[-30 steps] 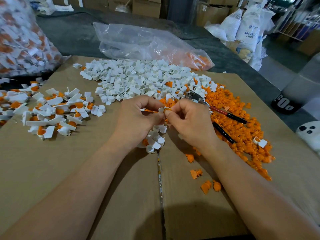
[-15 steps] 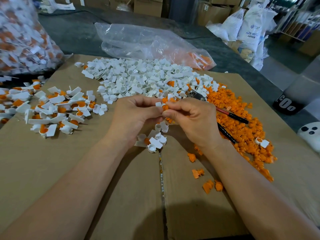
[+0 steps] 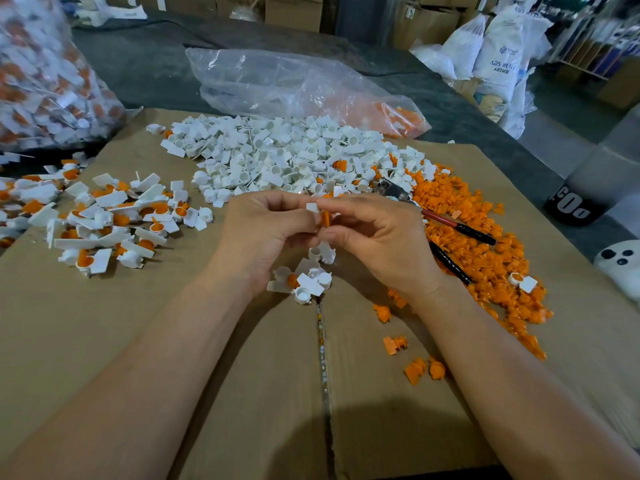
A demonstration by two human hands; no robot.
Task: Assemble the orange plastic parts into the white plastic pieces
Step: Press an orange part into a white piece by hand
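My left hand (image 3: 263, 233) and my right hand (image 3: 377, 237) meet above the middle of the cardboard. Between their fingertips sit a small white piece (image 3: 312, 207) and an orange part (image 3: 325, 218). The left fingers pinch the white piece; the right thumb and forefinger pinch the orange part against it. A heap of white pieces (image 3: 284, 154) lies behind the hands. Loose orange parts (image 3: 485, 258) spread to the right. Assembled white-and-orange pieces (image 3: 104, 216) lie at the left.
Pliers with red and black handles (image 3: 450, 226) lie on the orange heap. A few white pieces (image 3: 308, 278) sit under my hands. A clear plastic bag (image 3: 298, 84) lies at the back, a full bag (image 3: 41, 77) at far left. Stray orange parts (image 3: 415, 368) lie near my right forearm.
Both hands stayed together over the same spot. The fingers shifted a little and the orange part now shows more plainly between them.
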